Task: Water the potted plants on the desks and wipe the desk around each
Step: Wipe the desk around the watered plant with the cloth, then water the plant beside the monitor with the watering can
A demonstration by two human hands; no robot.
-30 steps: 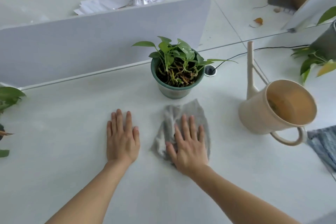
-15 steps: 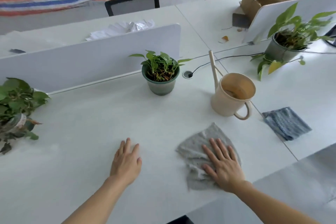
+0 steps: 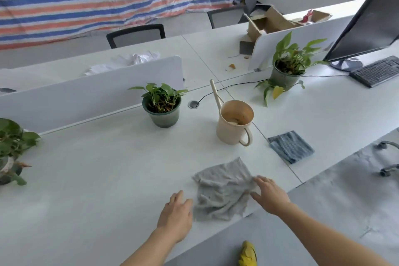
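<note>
Two hands at the grey cloth, close to the near edge of the tabletop.

Our right hand (image 3: 269,195) rests its loosely spread fingers on the right corner of the grey cloth (image 3: 222,189); our left hand (image 3: 176,215) lies flat just beside its left edge, fingers together. Bare white tabletop (image 3: 97,168) stretches wide to the left and ahead. Farther back stand the potted plant (image 3: 161,104) by the divider and the beige watering can (image 3: 234,123), well apart. Across the seam lies a blue cloth (image 3: 290,147).
</note>
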